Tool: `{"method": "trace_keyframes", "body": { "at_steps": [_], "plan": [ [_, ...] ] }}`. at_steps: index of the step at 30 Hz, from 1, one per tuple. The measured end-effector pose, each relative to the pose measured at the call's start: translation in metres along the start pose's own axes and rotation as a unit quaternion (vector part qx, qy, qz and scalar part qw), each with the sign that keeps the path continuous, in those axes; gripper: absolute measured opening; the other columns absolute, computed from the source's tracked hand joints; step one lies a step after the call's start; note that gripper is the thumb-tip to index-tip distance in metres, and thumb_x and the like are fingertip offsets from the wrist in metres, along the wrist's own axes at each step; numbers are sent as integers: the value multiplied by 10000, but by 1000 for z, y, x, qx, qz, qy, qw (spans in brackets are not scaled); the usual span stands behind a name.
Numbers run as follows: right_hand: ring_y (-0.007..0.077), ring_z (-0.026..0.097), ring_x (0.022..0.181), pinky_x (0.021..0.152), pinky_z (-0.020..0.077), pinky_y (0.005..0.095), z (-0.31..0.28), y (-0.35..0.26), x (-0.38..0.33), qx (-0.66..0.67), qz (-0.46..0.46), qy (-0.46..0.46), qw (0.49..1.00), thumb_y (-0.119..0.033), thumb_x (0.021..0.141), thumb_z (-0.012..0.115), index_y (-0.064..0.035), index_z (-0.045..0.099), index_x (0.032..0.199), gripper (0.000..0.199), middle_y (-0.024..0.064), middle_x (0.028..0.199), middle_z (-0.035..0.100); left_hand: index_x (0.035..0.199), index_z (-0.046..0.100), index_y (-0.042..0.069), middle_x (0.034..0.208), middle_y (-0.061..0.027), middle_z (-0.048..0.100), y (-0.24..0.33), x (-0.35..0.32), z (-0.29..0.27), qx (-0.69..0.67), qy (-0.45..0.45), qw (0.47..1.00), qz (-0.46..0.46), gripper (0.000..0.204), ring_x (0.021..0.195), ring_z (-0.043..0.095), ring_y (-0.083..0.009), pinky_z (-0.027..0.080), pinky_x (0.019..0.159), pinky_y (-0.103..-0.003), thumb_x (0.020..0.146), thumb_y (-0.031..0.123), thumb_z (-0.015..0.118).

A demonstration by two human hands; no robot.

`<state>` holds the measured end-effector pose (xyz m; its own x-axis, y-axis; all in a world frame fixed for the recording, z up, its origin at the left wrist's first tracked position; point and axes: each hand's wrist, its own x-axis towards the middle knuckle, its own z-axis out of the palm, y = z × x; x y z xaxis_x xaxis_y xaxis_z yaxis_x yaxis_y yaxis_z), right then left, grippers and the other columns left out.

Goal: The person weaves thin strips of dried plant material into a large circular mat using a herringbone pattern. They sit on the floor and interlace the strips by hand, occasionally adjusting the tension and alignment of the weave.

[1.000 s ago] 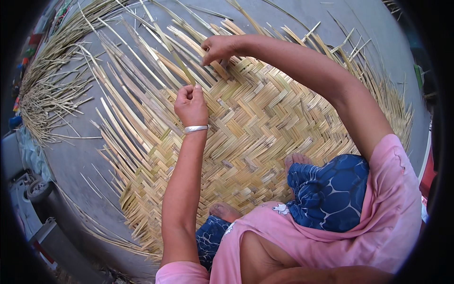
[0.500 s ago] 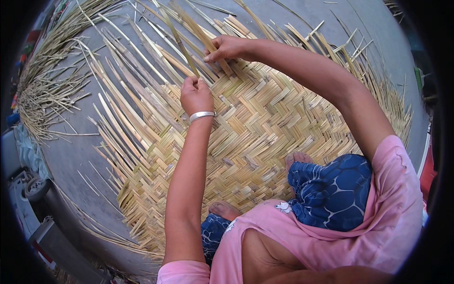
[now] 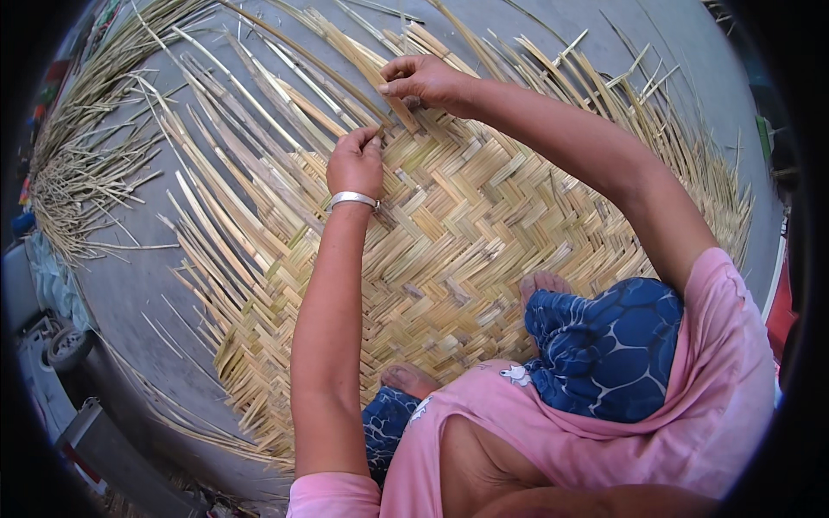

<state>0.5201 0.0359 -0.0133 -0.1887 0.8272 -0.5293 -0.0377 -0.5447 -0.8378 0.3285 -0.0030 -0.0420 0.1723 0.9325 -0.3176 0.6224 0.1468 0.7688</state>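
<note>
A woven mat (image 3: 466, 224) of flat, straw-coloured reed strips in a zigzag pattern spreads before me, with my bare feet on its near part. At its far edge my left hand (image 3: 356, 162), with a silver bracelet (image 3: 352, 199) on the wrist, pinches the end of a narrow brownish reed strip that runs off to the far left. Just right of it, my right hand (image 3: 425, 84) is closed on a wider tan reed strip (image 3: 361, 62), lifted from the weave. Its lower fingers are partly hidden.
Loose strip ends (image 3: 203, 142) fan out from the mat's far and left edges over the grey floor (image 3: 129, 298). A heap of thin reeds (image 3: 73, 194) lies at the far left. Nearer, a grey object with a black wheel (image 3: 66, 345) stands beside the floor's edge.
My left hand has shifted slightly up and left, and the narrow strip now slants lower to the left. My right hand has risen a little, still gripping the wide strip.
</note>
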Motion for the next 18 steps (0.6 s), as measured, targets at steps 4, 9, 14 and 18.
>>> {"method": "trace_keyframes", "body": {
  "at_steps": [4, 9, 14, 18],
  "plan": [
    [79, 555, 659, 592, 472, 215, -9, 16, -11, -50, -11, 98, 994, -80, 832, 609, -59, 593, 934, 105, 3, 783, 587, 1002, 641, 83, 941, -107, 622, 4, 0, -3, -3, -3, 1000, -16, 209, 825, 609, -258, 476, 748, -333, 809, 152, 597],
    [129, 601, 676, 632, 488, 279, -7, 29, -33, -187, -123, 169, 960, -101, 773, 625, -53, 630, 875, 113, 49, 764, 644, 982, 634, 35, 798, -54, 615, 3, -18, 2, -62, 126, 989, 42, 190, 691, 576, -116, 471, 656, -261, 798, 71, 603],
    [160, 616, 708, 670, 485, 284, -9, 39, -36, -254, -118, 188, 941, -95, 770, 590, -61, 636, 863, 109, 68, 777, 657, 948, 627, 90, 863, -81, 621, 11, -33, -4, 136, 106, 969, 179, 165, 738, 610, -245, 494, 666, -323, 793, 71, 575],
    [109, 582, 674, 631, 481, 249, -15, 33, -36, -165, -40, 150, 974, -57, 801, 560, -54, 609, 926, 134, 35, 756, 614, 954, 615, 126, 902, -71, 613, 19, -27, -9, 218, 51, 955, 197, 162, 791, 609, -281, 499, 681, -374, 808, 113, 547]
  ]
}}
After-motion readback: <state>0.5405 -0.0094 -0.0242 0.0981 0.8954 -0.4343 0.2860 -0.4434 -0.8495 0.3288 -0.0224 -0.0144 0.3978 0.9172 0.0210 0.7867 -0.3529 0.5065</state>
